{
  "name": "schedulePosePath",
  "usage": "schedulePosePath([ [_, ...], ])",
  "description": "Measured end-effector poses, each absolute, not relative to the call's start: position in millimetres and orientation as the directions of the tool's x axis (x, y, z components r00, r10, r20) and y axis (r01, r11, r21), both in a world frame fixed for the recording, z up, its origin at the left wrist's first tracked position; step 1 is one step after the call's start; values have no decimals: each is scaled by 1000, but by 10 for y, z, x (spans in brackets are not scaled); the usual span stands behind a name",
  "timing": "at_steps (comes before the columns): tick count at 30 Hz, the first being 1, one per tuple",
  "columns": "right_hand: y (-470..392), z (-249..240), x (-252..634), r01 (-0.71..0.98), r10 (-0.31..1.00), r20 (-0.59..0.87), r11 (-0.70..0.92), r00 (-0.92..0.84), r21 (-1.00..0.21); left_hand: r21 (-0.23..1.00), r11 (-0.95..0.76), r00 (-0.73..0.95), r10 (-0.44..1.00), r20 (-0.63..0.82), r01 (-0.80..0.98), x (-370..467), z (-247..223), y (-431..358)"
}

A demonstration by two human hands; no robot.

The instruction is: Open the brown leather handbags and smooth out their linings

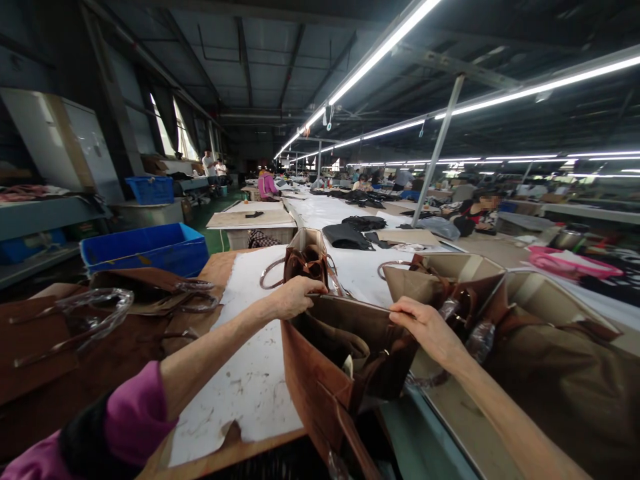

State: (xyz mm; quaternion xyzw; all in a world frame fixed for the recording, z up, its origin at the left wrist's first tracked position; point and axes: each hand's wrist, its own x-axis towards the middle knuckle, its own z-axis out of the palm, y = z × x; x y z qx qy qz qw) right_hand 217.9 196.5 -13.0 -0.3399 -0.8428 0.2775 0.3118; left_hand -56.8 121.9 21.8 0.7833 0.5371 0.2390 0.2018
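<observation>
A brown bag (320, 380) stands open at the centre, its dark inside facing up. My left hand (295, 298) grips the far rim at its left end, fingers closed over the edge. At the right end of the same rim, my right hand (423, 327) pinches the edge between thumb and fingers. Inside the bag a tan flap and a small pale tag show. Just beyond it sits another brown bag (306, 257) with a looped handle. The near handle of the held bag hangs down its front.
Brown bags with plastic-wrapped handles lie left (40, 340); open tan-lined bags (555, 300) stand right. White paper (245, 373) covers the table. A blue bin (145, 250) is at the left. Black pieces (347, 237) lie farther back. Several people are in the distance.
</observation>
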Motion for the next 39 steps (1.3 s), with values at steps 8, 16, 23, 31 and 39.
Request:
schedulePosePath([
  [8, 1909, -33, 2173, 418, 743, 316, 616, -590, -667, 693, -261, 285, 955, 83, 672, -566, 201, 1289],
  [16, 1891, -35, 2165, 420, 757, 304, 596, -578, -685, 684, -253, 218, 966, 139, 684, -561, 151, 1305],
  [23, 1870, -33, 2170, 399, 761, 308, 585, -571, -706, 660, -225, 177, 974, 140, 716, -549, 124, 1325],
  [31, 1867, -158, 2152, 546, 726, 447, 687, -522, -479, 487, -221, 146, 971, 188, 845, -449, 194, 1297],
  [39, 1685, -268, 2012, 718, 513, 620, 685, -593, 120, 271, -124, 47, 961, 274, 954, -324, 178, 1253],
])
